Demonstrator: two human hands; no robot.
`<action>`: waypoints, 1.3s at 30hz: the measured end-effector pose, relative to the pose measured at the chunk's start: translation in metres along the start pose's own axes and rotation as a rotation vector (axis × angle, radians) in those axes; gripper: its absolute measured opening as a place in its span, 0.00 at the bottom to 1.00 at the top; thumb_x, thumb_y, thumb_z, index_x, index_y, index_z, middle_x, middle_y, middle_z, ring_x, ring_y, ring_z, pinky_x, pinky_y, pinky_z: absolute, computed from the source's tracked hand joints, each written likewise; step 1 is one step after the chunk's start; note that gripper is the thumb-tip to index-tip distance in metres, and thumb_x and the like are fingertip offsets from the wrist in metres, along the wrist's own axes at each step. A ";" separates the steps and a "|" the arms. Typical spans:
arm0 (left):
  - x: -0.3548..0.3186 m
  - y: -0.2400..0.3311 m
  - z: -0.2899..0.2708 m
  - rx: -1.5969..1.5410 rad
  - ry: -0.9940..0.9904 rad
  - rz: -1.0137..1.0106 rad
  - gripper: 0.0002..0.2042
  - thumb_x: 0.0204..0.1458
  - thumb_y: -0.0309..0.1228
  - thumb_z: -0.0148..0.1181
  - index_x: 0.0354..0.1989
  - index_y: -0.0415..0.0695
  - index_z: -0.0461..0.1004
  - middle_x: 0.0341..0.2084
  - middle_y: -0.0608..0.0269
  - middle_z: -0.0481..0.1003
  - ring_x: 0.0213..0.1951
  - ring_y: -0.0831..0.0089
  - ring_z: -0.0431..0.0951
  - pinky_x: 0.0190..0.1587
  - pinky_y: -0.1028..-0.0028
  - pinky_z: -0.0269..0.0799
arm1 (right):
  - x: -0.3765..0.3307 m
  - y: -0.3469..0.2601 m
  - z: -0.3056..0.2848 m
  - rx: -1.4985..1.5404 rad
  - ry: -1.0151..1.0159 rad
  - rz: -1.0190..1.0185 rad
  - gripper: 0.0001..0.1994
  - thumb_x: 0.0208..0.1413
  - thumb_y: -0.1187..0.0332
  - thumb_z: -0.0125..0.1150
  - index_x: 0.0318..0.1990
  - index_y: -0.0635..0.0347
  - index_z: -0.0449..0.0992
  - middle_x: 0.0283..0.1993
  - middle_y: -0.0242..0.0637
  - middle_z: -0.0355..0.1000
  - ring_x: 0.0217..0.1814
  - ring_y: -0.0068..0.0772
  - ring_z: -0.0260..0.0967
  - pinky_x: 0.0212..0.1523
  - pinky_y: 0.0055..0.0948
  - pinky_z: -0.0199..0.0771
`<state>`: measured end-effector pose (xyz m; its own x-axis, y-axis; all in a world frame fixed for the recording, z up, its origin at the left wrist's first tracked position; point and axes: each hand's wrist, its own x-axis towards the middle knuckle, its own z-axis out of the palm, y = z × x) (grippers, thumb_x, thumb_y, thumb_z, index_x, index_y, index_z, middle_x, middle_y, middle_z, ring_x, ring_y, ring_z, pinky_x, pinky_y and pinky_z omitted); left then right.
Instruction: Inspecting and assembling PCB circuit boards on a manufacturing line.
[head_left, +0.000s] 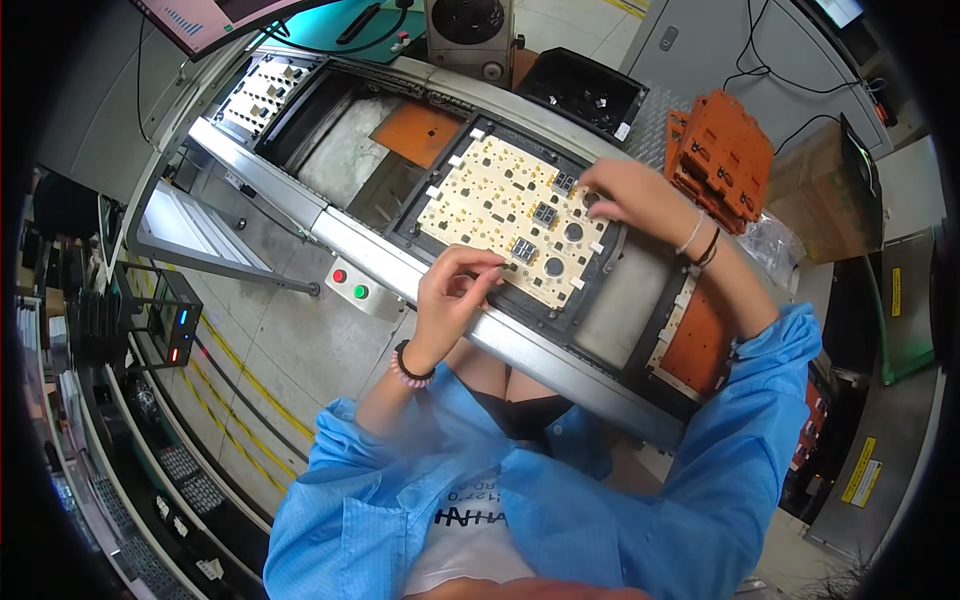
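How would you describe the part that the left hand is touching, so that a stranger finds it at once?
Start at the cream circuit panel in its dark frame on the conveyor. At its near edge, the left hand pinches a small black display block. Unlike the two similar blocks farther up, it sits right at the fingertips.

The right hand (635, 200) covers the far corner of the cream circuit board (505, 215), hiding whatever its fingertips touch. The left hand (455, 295) pinches something too small to identify at the board's near edge. Beyond the right hand, the black bin's (585, 92) contents are too small to make out.
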<state>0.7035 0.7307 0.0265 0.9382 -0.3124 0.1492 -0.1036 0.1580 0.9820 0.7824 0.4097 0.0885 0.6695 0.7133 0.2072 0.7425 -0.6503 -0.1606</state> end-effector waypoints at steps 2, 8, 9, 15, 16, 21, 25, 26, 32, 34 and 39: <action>-0.002 0.000 -0.001 0.041 -0.049 0.075 0.08 0.58 0.18 0.61 0.46 0.37 0.76 0.42 0.60 0.77 0.38 0.79 0.80 0.28 0.84 0.73 | 0.019 -0.002 -0.027 0.304 -0.191 0.556 0.09 0.60 0.63 0.61 0.45 0.53 0.75 0.41 0.35 0.74 0.46 0.40 0.72 0.46 0.37 0.70; 0.020 0.026 0.020 0.569 -0.323 0.337 0.09 0.50 0.22 0.70 0.40 0.43 0.80 0.33 0.62 0.79 0.35 0.70 0.78 0.35 0.74 0.73 | 0.039 0.125 0.033 -0.493 -0.031 0.372 0.07 0.59 0.67 0.60 0.45 0.52 0.78 0.41 0.36 0.78 0.46 0.43 0.76 0.50 0.38 0.71; 0.022 0.027 0.023 0.648 -0.305 0.396 0.10 0.48 0.24 0.70 0.40 0.45 0.79 0.32 0.63 0.77 0.36 0.64 0.77 0.37 0.71 0.72 | 0.048 0.129 0.038 -0.482 -0.028 0.378 0.07 0.59 0.67 0.60 0.45 0.52 0.78 0.41 0.36 0.78 0.46 0.43 0.76 0.50 0.38 0.71; 0.030 0.013 0.035 0.918 -0.369 0.477 0.10 0.47 0.27 0.69 0.38 0.48 0.77 0.30 0.64 0.73 0.35 0.63 0.73 0.37 0.68 0.72 | 0.065 0.133 0.046 -0.283 -0.213 0.595 0.06 0.55 0.74 0.56 0.37 0.55 0.79 0.35 0.42 0.80 0.40 0.46 0.79 0.41 0.41 0.79; 0.031 0.011 0.036 0.947 -0.370 0.486 0.10 0.47 0.27 0.69 0.38 0.48 0.77 0.30 0.64 0.72 0.35 0.64 0.73 0.37 0.68 0.72 | 0.064 0.133 0.048 -0.281 -0.216 0.599 0.06 0.55 0.74 0.56 0.37 0.55 0.79 0.35 0.42 0.80 0.40 0.46 0.79 0.41 0.41 0.79; 0.030 0.015 0.040 1.046 -0.375 0.583 0.07 0.49 0.28 0.63 0.36 0.46 0.74 0.31 0.63 0.69 0.37 0.65 0.72 0.37 0.70 0.73 | 0.061 0.126 0.051 -0.271 -0.071 0.589 0.04 0.57 0.71 0.60 0.36 0.59 0.79 0.34 0.44 0.78 0.41 0.49 0.78 0.42 0.42 0.78; 0.033 0.016 0.042 1.090 -0.406 0.610 0.07 0.49 0.28 0.62 0.36 0.46 0.73 0.30 0.63 0.68 0.37 0.67 0.72 0.36 0.70 0.73 | 0.054 0.125 0.052 -0.323 0.082 0.457 0.05 0.57 0.69 0.61 0.36 0.60 0.79 0.35 0.44 0.78 0.41 0.48 0.78 0.42 0.41 0.77; 0.033 0.016 0.044 1.089 -0.408 0.614 0.07 0.49 0.28 0.62 0.36 0.46 0.73 0.30 0.63 0.68 0.37 0.67 0.72 0.36 0.70 0.73 | 0.052 0.124 0.052 -0.285 0.168 0.443 0.06 0.58 0.68 0.61 0.37 0.60 0.79 0.36 0.43 0.78 0.41 0.47 0.77 0.43 0.40 0.77; 0.028 0.012 0.036 0.988 -0.368 0.573 0.10 0.49 0.27 0.64 0.39 0.44 0.72 0.29 0.61 0.68 0.37 0.64 0.72 0.36 0.69 0.71 | 0.058 0.066 0.021 0.046 0.413 0.383 0.07 0.60 0.67 0.62 0.38 0.62 0.77 0.37 0.40 0.76 0.41 0.42 0.76 0.41 0.36 0.75; 0.019 0.009 0.028 0.862 -0.345 0.490 0.13 0.50 0.28 0.66 0.43 0.43 0.71 0.31 0.60 0.70 0.38 0.61 0.73 0.39 0.67 0.70 | 0.048 0.026 0.004 0.339 0.356 0.253 0.07 0.60 0.68 0.62 0.37 0.62 0.76 0.36 0.39 0.75 0.38 0.43 0.75 0.39 0.35 0.75; 0.000 0.009 0.020 0.839 -0.211 0.540 0.13 0.51 0.28 0.66 0.44 0.44 0.74 0.36 0.60 0.74 0.39 0.60 0.74 0.44 0.64 0.68 | 0.003 -0.049 0.000 0.132 0.097 -0.010 0.07 0.58 0.62 0.63 0.35 0.54 0.74 0.36 0.34 0.70 0.42 0.37 0.69 0.46 0.36 0.67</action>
<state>0.6958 0.7137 0.0373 0.6285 -0.5656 0.5339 -0.7700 -0.3552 0.5301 0.7483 0.4437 0.0966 0.6617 0.6868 0.3008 0.7496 -0.5987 -0.2821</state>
